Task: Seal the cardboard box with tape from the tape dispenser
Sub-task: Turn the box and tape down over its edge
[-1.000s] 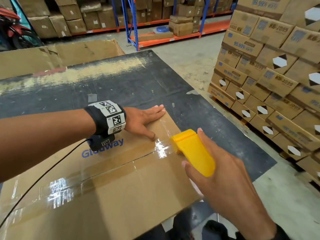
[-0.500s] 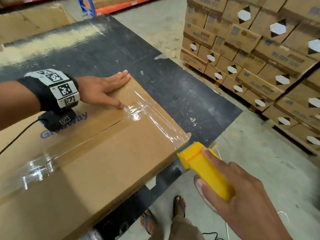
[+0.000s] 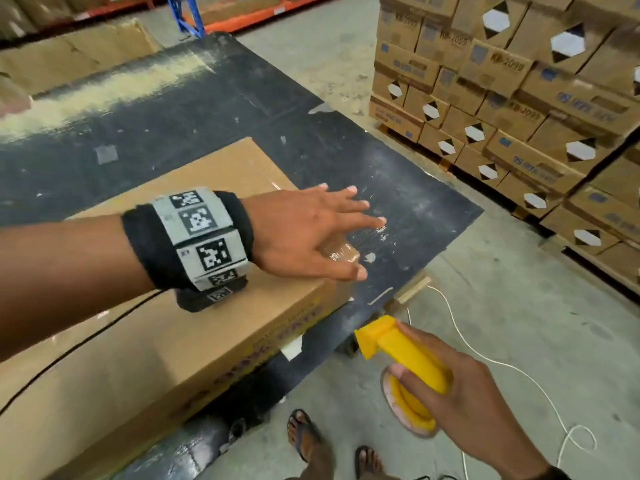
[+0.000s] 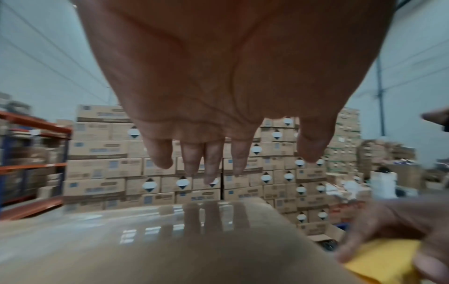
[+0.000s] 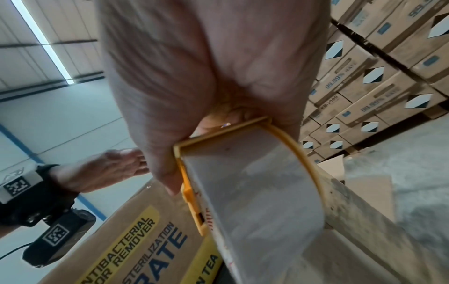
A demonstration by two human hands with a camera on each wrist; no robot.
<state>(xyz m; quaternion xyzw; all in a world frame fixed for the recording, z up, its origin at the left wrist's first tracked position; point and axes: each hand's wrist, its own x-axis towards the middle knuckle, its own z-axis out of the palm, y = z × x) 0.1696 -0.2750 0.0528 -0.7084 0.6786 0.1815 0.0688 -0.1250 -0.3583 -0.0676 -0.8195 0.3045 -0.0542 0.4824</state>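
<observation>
Cardboard box, printed on its side, lies flat on a dark worktable, its near end close to the table's edge. Clear glossy tape covers the top; its end appears to wrap over the box's far corner, though the hand hides most of it. Left hand, fingers straight and spread, hangs above that corner; whether the palm touches the tape cannot be told. Right hand is wrapped round the yellow tape dispenser, held off the table's near edge and well apart from the box; no strip appears to join dispenser and box. In the right wrist view the roll of tape sits inside the yellow frame.

Handling, as judged: the box is stiff along its edges but its top panels may give under pressure near the seam, so pressing is best done with a flat palm. The tape is thin, slick on its face and prone to wrinkling. The dispenser is light and rigid, best gripped by its body, away from the cutting end. Stacked cartons stand beyond the table.
</observation>
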